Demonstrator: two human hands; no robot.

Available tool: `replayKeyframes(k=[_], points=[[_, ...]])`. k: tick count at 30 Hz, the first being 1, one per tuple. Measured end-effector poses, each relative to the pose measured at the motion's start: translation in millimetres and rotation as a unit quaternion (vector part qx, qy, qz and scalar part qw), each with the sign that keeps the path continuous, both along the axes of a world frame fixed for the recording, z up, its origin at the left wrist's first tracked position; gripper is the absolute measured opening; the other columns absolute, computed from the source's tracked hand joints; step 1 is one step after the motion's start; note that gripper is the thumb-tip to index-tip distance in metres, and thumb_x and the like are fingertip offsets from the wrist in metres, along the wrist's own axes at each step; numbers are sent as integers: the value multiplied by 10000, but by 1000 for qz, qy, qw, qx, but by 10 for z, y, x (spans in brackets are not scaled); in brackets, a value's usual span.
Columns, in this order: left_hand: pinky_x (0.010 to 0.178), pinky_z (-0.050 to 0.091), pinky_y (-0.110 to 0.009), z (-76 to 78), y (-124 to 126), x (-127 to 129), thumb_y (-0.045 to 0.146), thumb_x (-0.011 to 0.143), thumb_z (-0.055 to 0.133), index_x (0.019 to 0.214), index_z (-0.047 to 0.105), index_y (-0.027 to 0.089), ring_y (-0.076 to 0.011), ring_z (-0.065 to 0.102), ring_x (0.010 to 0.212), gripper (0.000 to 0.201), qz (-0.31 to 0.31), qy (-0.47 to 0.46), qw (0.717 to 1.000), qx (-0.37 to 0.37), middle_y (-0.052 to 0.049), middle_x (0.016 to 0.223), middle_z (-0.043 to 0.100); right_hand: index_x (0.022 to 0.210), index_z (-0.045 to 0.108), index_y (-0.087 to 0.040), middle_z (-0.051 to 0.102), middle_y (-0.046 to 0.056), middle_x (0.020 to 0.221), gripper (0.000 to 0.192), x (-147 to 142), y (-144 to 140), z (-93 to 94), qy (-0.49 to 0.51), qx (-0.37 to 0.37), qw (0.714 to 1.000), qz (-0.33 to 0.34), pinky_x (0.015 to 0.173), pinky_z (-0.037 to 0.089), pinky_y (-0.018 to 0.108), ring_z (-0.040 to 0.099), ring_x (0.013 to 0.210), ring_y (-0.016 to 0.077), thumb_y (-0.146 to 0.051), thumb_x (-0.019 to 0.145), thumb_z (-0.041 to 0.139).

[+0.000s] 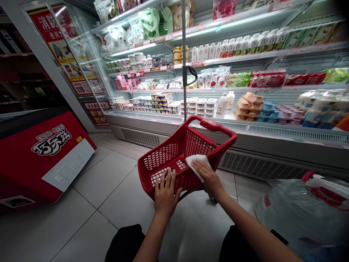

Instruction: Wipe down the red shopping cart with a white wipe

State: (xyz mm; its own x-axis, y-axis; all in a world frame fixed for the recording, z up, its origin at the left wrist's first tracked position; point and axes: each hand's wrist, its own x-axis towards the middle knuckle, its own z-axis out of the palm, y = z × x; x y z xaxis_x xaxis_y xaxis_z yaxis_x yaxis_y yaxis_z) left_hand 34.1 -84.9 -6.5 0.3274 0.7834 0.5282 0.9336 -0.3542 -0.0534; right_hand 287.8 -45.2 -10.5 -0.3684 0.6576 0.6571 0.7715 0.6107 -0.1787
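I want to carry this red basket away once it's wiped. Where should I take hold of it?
Grip the red basket by its thick handle bar, probably from above. The bar arches clear over the far rim, with open space beneath it for fingers.

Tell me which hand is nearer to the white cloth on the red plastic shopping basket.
Right. The right hand presses on the white cloth at the red plastic shopping basket rim; the left hand lies flat on the basket's near wall, apart from the cloth.
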Motion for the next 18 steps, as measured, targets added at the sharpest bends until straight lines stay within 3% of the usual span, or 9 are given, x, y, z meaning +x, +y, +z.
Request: replayKeyframes(k=[4, 8, 13, 15, 18], points=[[1179, 362, -567, 0, -2, -19, 438, 1023, 493, 1669, 90, 256, -353, 422, 1475, 783, -13, 10, 1000, -4, -82, 1679, 300, 1632, 293, -261, 442, 35, 1616, 737, -326, -79, -90, -20, -30, 998, 54, 1248, 356, 451, 362, 1517, 197, -42, 941, 424], [1175, 413, -472, -3, -3, -278, 426, 1042, 468, 1671, 63, 220, -294, 451, 1465, 775, -32, 9, 999, -5, -97, 1678, 313, 1632, 289, -268, 448, 35, 1611, 743, -37, 35, 1, -60, -32, 993, 92, 1266, 312, 481, 387, 1505, 217, -94, 938, 489], [1138, 470, -462, -50, -42, -622, 432, 1054, 451, 1667, 130, 249, -289, 531, 1402, 717, -5, -9, 1000, -16, -102, 1640, 404, 1611, 351, -287, 463, 25, 1599, 721, 478, 325, 112, -21, -8, 1000, 6, 1267, 311, 486, 406, 1492, 207, -43, 934, 382], [1126, 484, -462, -83, -59, -613, 442, 1049, 464, 1667, 131, 239, -295, 541, 1392, 732, -5, -14, 1000, -14, -112, 1622, 431, 1601, 376, -278, 498, 36, 1574, 735, 459, 383, 83, 2, -3, 1000, -24, 1265, 311, 503, 409, 1490, 215, -32, 909, 392], [1130, 477, -484, -134, -93, -445, 460, 1039, 484, 1670, 102, 209, -314, 545, 1388, 778, 4, -23, 1000, 5, -142, 1613, 438, 1596, 388, -255, 536, 58, 1543, 747, 124, 309, -40, 21, -7, 999, -26, 1252, 333, 513, 421, 1484, 225, -32, 884, 426]])
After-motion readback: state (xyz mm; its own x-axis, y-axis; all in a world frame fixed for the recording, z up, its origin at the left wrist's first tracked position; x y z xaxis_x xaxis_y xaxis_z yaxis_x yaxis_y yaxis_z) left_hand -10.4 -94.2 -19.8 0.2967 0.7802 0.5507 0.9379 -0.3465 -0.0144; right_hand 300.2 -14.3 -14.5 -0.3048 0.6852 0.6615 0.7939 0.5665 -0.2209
